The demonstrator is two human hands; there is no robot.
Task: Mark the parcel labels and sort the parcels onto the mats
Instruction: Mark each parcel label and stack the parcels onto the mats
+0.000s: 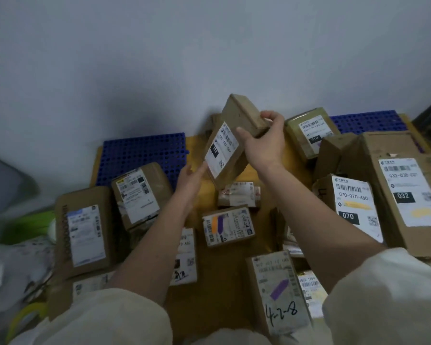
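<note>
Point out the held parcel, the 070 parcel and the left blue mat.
Held parcel [222,150], head view: on its white label.
070 parcel [353,202], head view: on its label, above the black 070 box.
Left blue mat [139,158], head view: on its bare grid.

- The box held up in the air [230,143] has a white label that says "122" in a black patch.
- A box at the back [309,131] says "010".
- A box on the right [351,205] says "070-070-A80" and "070".
- The big box [403,190] says "032".
- A box in front [278,292] has "4-2-8" written by hand.
</note>
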